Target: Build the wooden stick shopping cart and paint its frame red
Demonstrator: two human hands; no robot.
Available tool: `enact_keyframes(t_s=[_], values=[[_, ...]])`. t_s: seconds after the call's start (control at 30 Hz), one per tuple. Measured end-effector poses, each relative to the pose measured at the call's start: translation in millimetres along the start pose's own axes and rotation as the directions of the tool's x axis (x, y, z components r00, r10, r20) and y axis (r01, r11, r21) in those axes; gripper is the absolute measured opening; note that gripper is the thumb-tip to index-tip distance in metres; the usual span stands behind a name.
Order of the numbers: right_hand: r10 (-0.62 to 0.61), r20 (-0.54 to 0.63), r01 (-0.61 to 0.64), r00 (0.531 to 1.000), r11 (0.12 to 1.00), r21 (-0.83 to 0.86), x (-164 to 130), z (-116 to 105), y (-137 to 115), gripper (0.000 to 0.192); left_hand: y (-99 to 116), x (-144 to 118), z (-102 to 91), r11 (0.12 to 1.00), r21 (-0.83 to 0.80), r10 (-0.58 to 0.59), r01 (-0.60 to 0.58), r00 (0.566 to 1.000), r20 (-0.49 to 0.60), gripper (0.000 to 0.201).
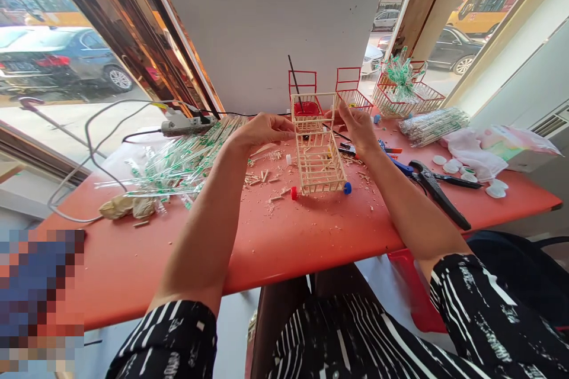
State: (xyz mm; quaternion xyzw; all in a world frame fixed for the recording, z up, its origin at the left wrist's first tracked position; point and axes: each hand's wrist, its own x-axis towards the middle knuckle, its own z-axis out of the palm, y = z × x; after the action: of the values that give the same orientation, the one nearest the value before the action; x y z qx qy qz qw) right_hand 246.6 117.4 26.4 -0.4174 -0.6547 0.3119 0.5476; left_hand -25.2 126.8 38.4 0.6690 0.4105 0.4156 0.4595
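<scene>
Here, a person seated at a red table (275, 237) steadies a small stick-built cart (319, 157) with both hands. The left hand (262, 129) pinches the upper frame's left edge, fingers closed on it, while the right hand (358, 127) grips the frame's right edge, apparently also closed, though its fingertips are partly hidden. The cart stands mid-table on a red wheel (294, 192) and a blue wheel (347, 188), amid wood scraps. A glue gun (184, 124) lies to the left beside a heap of wrapped sticks (178, 163); black pliers (433, 186) rest to the right, near white discs (448, 163). More finished carts (406, 98) line the window.
</scene>
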Motion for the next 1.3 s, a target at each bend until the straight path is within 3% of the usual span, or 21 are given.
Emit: enact_keyframes(t_s=[0.13, 0.23, 0.4, 0.5, 0.83, 1.1, 1.2, 1.3], values=[[-0.001, 0.040, 0.003, 0.999, 0.999, -0.044, 2, -17, -6, 0.073, -1, 0, 1.4, 0.999, -0.028, 0.032, -0.032, 0.999, 0.004, 0.020], [0.054, 0.153, -0.038, 0.987, 0.993, -0.108, 5, -29, -7, 0.067, -1, 1, 2.3, 0.998, -0.026, 0.063, -0.063, 0.998, 0.006, 0.019], [0.046, 0.277, 0.001, 0.960, 0.986, -0.170, 6, -32, -1, 0.053, -5, 5, 5.8, 0.994, 0.030, 0.104, -0.102, 0.993, -0.054, 0.018], [0.045, 0.258, 0.016, 0.965, 0.973, -0.229, 7, -27, 6, 0.044, -8, 6, 7.7, 0.989, 0.032, 0.143, -0.141, 0.988, -0.061, 0.019], [-0.076, 0.148, 0.125, 0.986, 0.925, -0.358, 7, -20, 19, 0.037, -8, 4, 14.6, 0.984, 0.019, 0.178, -0.178, 0.983, -0.049, 0.019], [-0.057, 0.141, 0.111, 0.988, 0.906, -0.408, 6, -18, 17, 0.034, 7, -5, 8.4, 0.985, 0.158, 0.078, -0.070, 0.996, -0.044, 0.024], [-0.035, 0.133, 0.087, 0.990, 0.907, -0.411, 7, -19, 17, 0.027, 14, -7, 6.3, 0.992, 0.114, 0.069, -0.058, 0.993, -0.096, 0.029], [-0.006, 0.176, 0.068, 0.984, 0.936, -0.345, 8, -22, 13, 0.035, 16, -6, 7.8, 0.998, 0.032, 0.056, -0.052, 0.989, -0.138, 0.031]])
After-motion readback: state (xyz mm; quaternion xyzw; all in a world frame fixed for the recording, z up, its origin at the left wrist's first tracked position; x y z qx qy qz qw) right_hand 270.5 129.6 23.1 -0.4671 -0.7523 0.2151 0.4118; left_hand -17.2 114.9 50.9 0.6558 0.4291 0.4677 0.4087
